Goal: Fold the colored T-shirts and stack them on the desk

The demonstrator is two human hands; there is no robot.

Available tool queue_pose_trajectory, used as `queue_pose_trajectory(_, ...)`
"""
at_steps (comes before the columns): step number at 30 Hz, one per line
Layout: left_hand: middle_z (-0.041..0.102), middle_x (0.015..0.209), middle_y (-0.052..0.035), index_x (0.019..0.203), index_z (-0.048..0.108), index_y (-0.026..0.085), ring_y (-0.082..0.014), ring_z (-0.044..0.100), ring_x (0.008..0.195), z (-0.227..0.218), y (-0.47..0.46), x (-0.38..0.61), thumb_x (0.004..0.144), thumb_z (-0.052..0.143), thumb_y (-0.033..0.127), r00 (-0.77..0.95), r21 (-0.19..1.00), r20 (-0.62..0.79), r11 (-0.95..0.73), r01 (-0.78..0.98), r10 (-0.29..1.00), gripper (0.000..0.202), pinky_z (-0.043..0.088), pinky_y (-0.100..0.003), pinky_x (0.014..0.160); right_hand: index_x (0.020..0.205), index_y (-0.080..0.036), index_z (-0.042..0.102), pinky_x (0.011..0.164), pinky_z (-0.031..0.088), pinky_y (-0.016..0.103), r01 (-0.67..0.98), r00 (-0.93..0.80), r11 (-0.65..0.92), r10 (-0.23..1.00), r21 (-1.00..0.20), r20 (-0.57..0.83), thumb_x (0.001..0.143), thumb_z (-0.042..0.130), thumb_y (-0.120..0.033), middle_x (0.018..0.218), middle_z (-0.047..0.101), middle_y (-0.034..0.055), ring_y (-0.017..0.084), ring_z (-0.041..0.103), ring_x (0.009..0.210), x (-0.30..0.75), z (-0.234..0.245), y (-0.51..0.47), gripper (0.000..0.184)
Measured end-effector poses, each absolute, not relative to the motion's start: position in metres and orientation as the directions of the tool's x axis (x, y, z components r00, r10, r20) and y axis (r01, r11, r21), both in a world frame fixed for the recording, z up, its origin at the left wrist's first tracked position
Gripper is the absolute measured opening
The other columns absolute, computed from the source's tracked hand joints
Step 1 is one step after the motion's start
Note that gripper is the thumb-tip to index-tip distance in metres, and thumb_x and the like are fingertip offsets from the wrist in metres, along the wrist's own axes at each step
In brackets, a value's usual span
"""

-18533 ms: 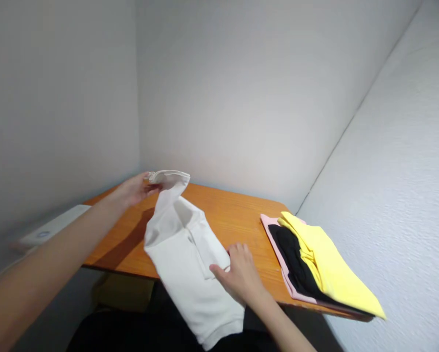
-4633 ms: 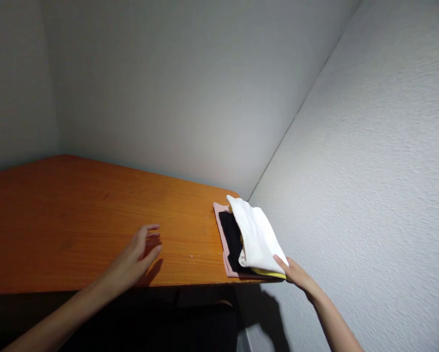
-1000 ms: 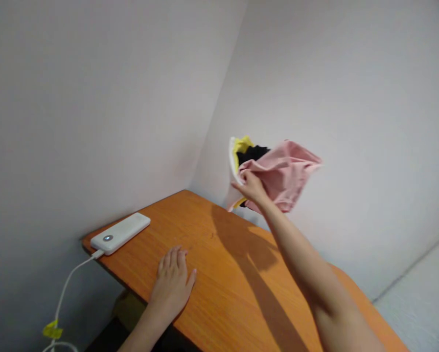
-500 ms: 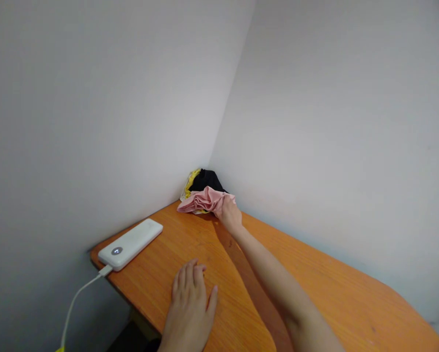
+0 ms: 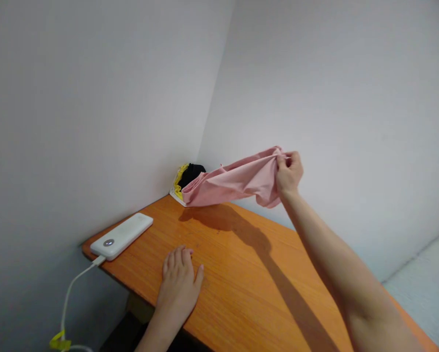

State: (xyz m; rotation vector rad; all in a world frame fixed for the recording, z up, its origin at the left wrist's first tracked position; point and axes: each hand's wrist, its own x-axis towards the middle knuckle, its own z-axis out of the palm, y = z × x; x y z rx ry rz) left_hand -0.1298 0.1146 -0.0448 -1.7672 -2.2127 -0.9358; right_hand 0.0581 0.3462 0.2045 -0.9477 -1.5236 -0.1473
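Observation:
My right hand (image 5: 289, 172) pinches one end of a pink cloth garment (image 5: 241, 178) and holds it up over the table's far part. The garment stretches out to the left, creased and partly folded; its exact kind does not show. Behind its left end, a black and yellow cloth bundle (image 5: 192, 175) sits in the corner, partly hidden by the pink fabric. My left hand (image 5: 180, 281) lies flat on the wooden table (image 5: 234, 283) near its front left edge, thumb apart and nothing in it.
A white power bank (image 5: 126, 234) lies along the table's left edge. Its white cable (image 5: 68, 296), with a yellow tag (image 5: 59, 342), hangs over that edge. Two pale walls meet behind the cloth bundle, and the table reaches up to them.
My right hand has lifted the pink garment off the corner bundle and drawn it up and to the right, spreading it out. The left hand stays flat on the table. The view has shifted slightly.

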Motion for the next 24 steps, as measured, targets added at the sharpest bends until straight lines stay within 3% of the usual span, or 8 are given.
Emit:
queue_pose_trajectory(2,0.059,0.115,-0.0175,0.112,0.054,0.009,-0.0303,0.053,0.112,-0.042,0.114,-0.13,0.091,0.043,0.033,-0.279,0.363,0.479,0.101,0.926,0.832,0.034,0.038,-0.046,0.101,0.094,-0.025,0.051,0.065,0.041,0.029,0.567,0.094,0.695,0.479,-0.442,0.873,0.091,0.044,-0.05,0.08,0.055,0.0013,0.017,0.051,0.07,0.112,0.206,0.318,0.026)
queue_pose_trajectory(5,0.059,0.113,-0.0174,0.112,0.053,0.009,-0.0302,0.054,0.11,-0.04,0.115,-0.131,0.091,0.041,0.034,-0.257,0.336,0.47,0.098,0.937,0.844,0.035,0.038,-0.044,0.098,0.093,-0.024,0.055,0.065,0.041,0.03,0.552,0.007,0.663,0.603,-0.506,0.798,0.085,0.051,-0.052,0.076,0.056,0.0014,0.017,0.051,0.068,0.202,0.173,0.271,0.03)
queue_pose_trajectory(9,0.06,0.113,-0.0191,0.114,0.052,0.006,-0.0329,0.055,0.108,-0.044,0.121,-0.136,0.092,0.036,0.042,-0.235,0.288,0.441,0.112,0.951,0.866,0.045,0.04,-0.045,0.096,0.089,-0.02,0.061,0.069,0.045,0.035,0.688,0.153,0.321,0.812,-0.651,0.563,0.071,0.058,-0.049,0.078,0.064,0.0058,0.02,0.057,0.071,0.327,0.09,0.203,0.033)
queue_pose_trajectory(11,0.06,0.113,-0.0198,0.116,0.052,0.006,-0.0344,0.055,0.109,-0.048,0.125,-0.142,0.092,0.034,0.045,-0.219,0.287,0.418,0.101,0.953,0.881,0.05,0.041,-0.046,0.095,0.089,-0.02,0.062,0.075,0.047,0.039,0.689,0.324,0.123,0.83,-0.715,0.455,0.065,0.059,-0.046,0.083,0.066,0.0084,0.023,0.061,0.076,0.382,0.048,0.165,0.035)
queue_pose_trajectory(14,0.06,0.118,-0.0213,0.118,0.055,0.007,-0.0366,0.054,0.112,-0.055,0.133,-0.153,0.092,0.03,0.046,-0.183,0.273,0.41,0.071,0.959,0.893,0.053,0.04,-0.049,0.097,0.09,-0.022,0.062,0.082,0.049,0.041,0.677,0.44,0.025,0.787,-0.736,0.432,0.067,0.058,-0.045,0.095,0.068,0.0107,0.025,0.063,0.087,0.438,0.003,0.11,0.033)
queue_pose_trajectory(17,0.057,0.132,-0.0194,0.12,0.059,0.01,-0.0362,0.049,0.122,-0.055,0.14,-0.146,0.093,0.029,0.043,-0.05,0.212,0.433,-0.048,0.976,0.9,0.052,0.036,-0.052,0.103,0.093,-0.024,0.062,0.085,0.049,0.04,0.711,0.402,0.006,0.817,-0.703,0.413,0.076,0.054,-0.048,0.1,0.068,0.011,0.026,0.064,0.093,0.451,-0.018,0.07,0.031)
queue_pose_trajectory(20,0.055,0.139,-0.0104,0.127,0.059,0.018,-0.0292,0.046,0.13,-0.044,0.136,-0.106,0.095,0.031,0.04,0.181,0.224,0.376,-0.279,0.934,0.909,0.048,0.031,-0.047,0.109,0.09,-0.022,0.062,0.087,0.048,0.041,0.79,0.296,-0.01,0.883,-0.613,0.366,0.085,0.044,-0.053,0.096,0.068,0.012,0.027,0.064,0.093,0.431,-0.022,0.059,0.036)
queue_pose_trajectory(24,0.07,0.113,-0.0074,0.11,0.069,0.024,-0.0251,0.059,0.108,-0.017,0.099,-0.027,0.097,0.033,0.039,0.455,0.251,0.308,-0.533,0.808,0.836,0.041,0.039,-0.041,0.098,0.076,-0.019,0.06,0.087,0.044,0.045,0.918,0.294,-0.167,0.895,-0.36,0.335,0.085,0.045,-0.061,0.086,0.064,0.0156,0.033,0.06,0.09,0.395,-0.025,0.078,0.045)
